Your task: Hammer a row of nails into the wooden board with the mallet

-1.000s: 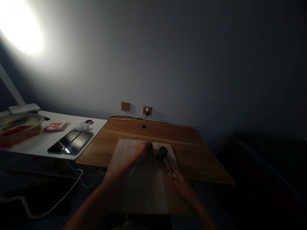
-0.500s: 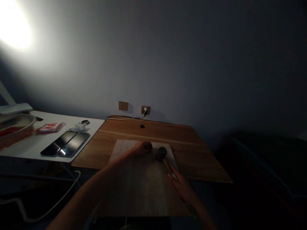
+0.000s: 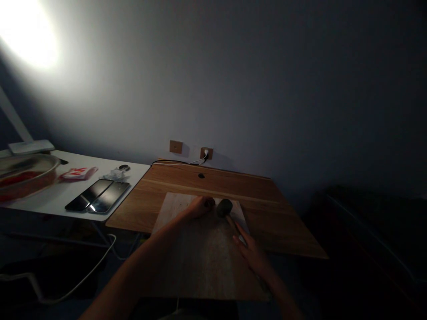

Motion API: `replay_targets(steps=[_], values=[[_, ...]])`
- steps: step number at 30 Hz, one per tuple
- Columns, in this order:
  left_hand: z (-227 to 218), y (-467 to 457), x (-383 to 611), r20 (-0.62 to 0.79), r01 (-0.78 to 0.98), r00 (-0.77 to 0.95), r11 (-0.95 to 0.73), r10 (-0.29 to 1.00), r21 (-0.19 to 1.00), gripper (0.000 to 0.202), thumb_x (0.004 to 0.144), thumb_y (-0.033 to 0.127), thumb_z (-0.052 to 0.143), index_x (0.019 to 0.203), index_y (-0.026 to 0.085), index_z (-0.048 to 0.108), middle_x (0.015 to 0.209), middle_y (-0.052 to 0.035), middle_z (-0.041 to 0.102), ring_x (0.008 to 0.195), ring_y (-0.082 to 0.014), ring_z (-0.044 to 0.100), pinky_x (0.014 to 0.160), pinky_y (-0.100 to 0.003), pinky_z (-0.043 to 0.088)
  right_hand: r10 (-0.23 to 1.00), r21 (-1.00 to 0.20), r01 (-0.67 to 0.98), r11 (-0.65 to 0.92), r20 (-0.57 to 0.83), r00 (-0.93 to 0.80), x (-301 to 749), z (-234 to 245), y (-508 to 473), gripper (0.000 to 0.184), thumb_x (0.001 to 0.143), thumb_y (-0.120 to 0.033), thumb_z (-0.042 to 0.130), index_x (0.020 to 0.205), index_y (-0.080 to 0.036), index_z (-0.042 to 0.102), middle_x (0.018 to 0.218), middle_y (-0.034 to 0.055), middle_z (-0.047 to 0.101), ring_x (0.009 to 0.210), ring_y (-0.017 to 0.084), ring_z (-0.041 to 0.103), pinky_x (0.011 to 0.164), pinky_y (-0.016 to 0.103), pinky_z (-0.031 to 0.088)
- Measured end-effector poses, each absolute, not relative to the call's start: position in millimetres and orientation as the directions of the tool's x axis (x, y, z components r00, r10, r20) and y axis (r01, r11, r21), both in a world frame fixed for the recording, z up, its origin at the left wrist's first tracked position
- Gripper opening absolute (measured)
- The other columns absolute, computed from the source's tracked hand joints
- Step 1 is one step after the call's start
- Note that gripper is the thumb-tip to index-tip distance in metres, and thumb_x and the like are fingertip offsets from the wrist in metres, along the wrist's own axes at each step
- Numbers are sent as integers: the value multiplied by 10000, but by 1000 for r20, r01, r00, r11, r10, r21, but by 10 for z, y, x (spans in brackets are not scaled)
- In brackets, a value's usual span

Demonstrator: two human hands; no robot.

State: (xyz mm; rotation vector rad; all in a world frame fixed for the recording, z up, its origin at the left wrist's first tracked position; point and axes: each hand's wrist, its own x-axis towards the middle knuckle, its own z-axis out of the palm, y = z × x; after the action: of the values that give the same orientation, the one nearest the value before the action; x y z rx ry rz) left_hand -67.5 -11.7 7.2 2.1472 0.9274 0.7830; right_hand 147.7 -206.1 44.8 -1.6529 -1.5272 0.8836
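A mallet [image 3: 224, 207] with a dark rounded head and a wooden handle is gripped in my right hand [image 3: 251, 252], its head just above or on the far right part of a pale wooden board [image 3: 196, 258]. My left hand [image 3: 202, 206] rests at the board's far edge, left of the mallet head. Its fingers are curled, and whatever they hold is too dark to make out. Below the hands, the board reaches over the near edge of the brown wooden table [image 3: 260, 186].
On the left, a white table [image 3: 60, 195] carries two phones [image 3: 100, 195], a red and white packet [image 3: 79, 173], crumpled plastic [image 3: 115, 173] and a clear tub [image 3: 30, 175]. Cables [image 3: 180, 163] run to a wall socket [image 3: 207, 153]. A white cable [image 3: 90, 271] hangs below.
The mallet head has tilted and risen slightly near my left hand. The whole view has shifted a little, moving the tables to the right. Both grips look the same.
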Motion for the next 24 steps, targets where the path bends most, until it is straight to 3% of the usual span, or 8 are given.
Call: replay_targets(steps=[6,11,15,24], values=[[-5,-70,-686,250,331,565,-493,787,805,511,724,118,690,1229,167,635,908,-35,756,776,-169,687,687,-245,494,999,-844,537,-9,9,31,1350,447,-1806,692,924,-594,495,1521,-247,452,1462,101,583,1365,278,534,1156,464,383],[-19,-56,-689,243,379,547,-495,801,782,511,741,188,735,1242,154,644,1009,-64,756,875,-207,693,756,-282,509,1000,-822,569,-9,-3,11,1342,379,-1709,699,916,-580,507,1516,-224,462,1528,94,509,1447,265,427,1208,469,303],[-36,-57,-686,245,402,522,-489,817,774,507,753,225,746,1242,132,647,1068,-88,747,932,-228,689,804,-302,512,1000,-818,575,-18,-18,5,1323,379,-1712,744,905,-619,492,1521,-204,456,1530,117,506,1451,276,420,1215,475,291],[11,-79,-692,224,377,541,-472,811,797,536,733,144,717,1261,139,631,967,-59,758,847,-206,693,745,-283,508,1000,-829,559,7,7,-1,1282,376,-1713,702,912,-573,490,1513,-211,468,1511,106,531,1425,274,459,1194,481,329]])
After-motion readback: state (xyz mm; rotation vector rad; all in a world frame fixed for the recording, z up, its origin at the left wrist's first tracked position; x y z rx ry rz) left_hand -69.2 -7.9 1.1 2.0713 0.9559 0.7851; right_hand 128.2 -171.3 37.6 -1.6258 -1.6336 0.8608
